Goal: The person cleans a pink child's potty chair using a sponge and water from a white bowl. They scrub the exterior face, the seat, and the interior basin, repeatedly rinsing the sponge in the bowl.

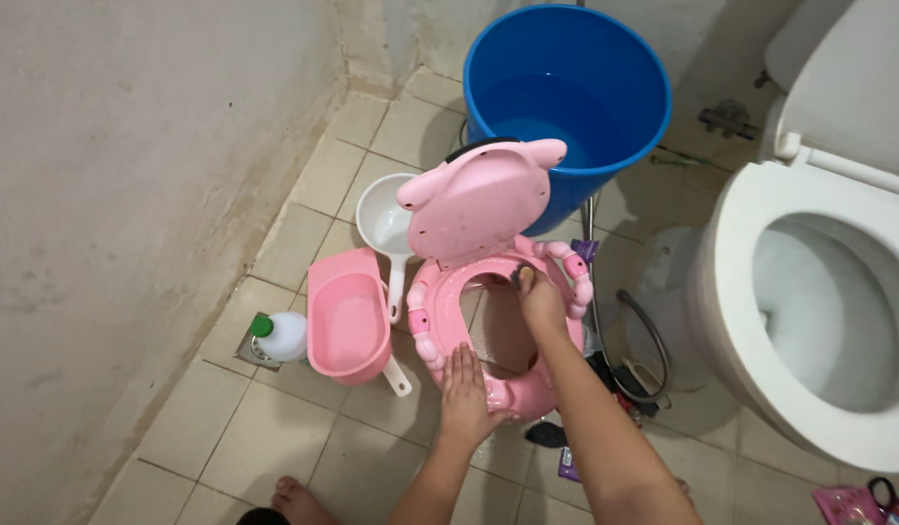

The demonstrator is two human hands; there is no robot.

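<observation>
A: Head view: pink potty seat (440,335) on the tiled floor (275,428), below the blue bucket (566,87).

B: Looks light, stiff, wet-slick plastic. Left hand (466,394) flat, spread on the front rim; right hand (539,297) pinches a scrubber (526,277).

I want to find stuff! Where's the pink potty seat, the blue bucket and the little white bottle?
pink potty seat (432,321), head view, left side of the ring.
blue bucket (629,73), head view, inner right wall.
white bottle (286,337), head view, its body below the green cap.
</observation>
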